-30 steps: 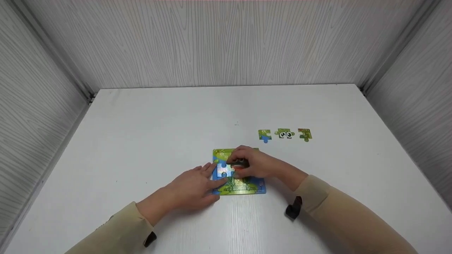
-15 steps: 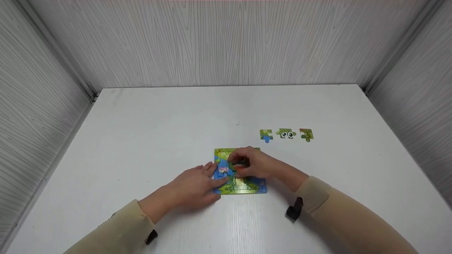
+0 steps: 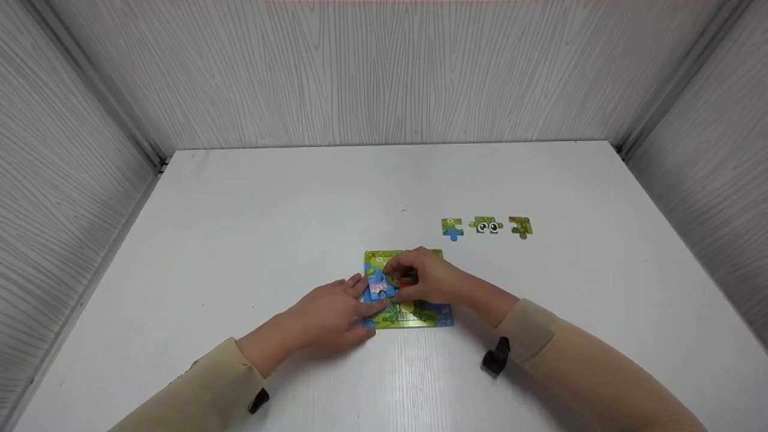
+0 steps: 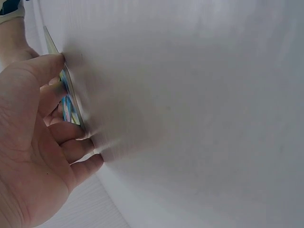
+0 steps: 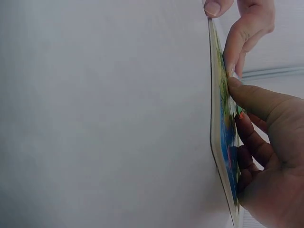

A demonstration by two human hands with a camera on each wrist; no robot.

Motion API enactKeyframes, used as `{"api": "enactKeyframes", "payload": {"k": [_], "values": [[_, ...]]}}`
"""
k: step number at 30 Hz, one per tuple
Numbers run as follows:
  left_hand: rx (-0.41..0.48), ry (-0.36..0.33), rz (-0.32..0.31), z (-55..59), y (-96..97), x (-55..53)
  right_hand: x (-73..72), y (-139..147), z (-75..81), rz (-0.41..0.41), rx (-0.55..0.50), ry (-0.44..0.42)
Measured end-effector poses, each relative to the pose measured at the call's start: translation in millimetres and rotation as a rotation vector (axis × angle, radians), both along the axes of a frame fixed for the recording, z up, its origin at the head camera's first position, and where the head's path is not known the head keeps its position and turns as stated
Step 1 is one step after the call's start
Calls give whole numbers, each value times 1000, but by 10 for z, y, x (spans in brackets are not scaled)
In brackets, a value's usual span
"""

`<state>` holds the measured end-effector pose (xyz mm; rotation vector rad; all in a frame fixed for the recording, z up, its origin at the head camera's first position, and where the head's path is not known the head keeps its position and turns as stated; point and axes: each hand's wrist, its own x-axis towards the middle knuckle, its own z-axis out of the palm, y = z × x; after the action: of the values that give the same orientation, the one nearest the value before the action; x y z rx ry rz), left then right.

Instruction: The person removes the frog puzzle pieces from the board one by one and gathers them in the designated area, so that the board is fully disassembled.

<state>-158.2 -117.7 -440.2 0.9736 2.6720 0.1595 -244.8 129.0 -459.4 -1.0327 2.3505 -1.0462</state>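
Observation:
A small jigsaw board (image 3: 414,323) with a green and blue picture lies flat on the white table. My left hand (image 3: 330,317) rests along its left side, fingers spread and mostly straight, with the index finger on the board. Next to those fingers sits a blue puzzle piece (image 3: 377,289) with a pale, shiny patch. My right hand (image 3: 433,279) bends over the board's middle and pinches a green puzzle piece with an orange patch (image 3: 407,282); the hand covers much of it. In the right wrist view, the thumb (image 5: 254,97) touches the board's surface and a bit of orange shows beside the fingers.
Beyond the board, to the right, three loose puzzle pieces lie in a row: a green and blue one (image 3: 452,228), one with two cartoon eyes (image 3: 486,226), and a green one (image 3: 521,227). Pale wood-grain panels (image 3: 384,78) enclose the table at back and sides.
The right hand has shifted slightly left with its piece, toward the blue piece. The glare on the blue piece has lessened. The left hand stays in place.

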Motion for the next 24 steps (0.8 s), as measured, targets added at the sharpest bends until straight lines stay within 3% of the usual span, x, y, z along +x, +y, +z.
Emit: {"api": "enactKeyframes", "payload": {"k": [7, 15, 19, 24], "values": [[5, 12, 3, -10, -1, 3, 50, -39, 32, -55, 92, 79], [-16, 14, -4, -27, 7, 3, 49, -10, 62, -30, 170, 260], [0, 8, 6, -27, 15, 9, 22, 77, 74, -55, 161, 328], [20, 7, 20, -21, 12, 10, -36, 228, 124, -95, 108, 326]]}}
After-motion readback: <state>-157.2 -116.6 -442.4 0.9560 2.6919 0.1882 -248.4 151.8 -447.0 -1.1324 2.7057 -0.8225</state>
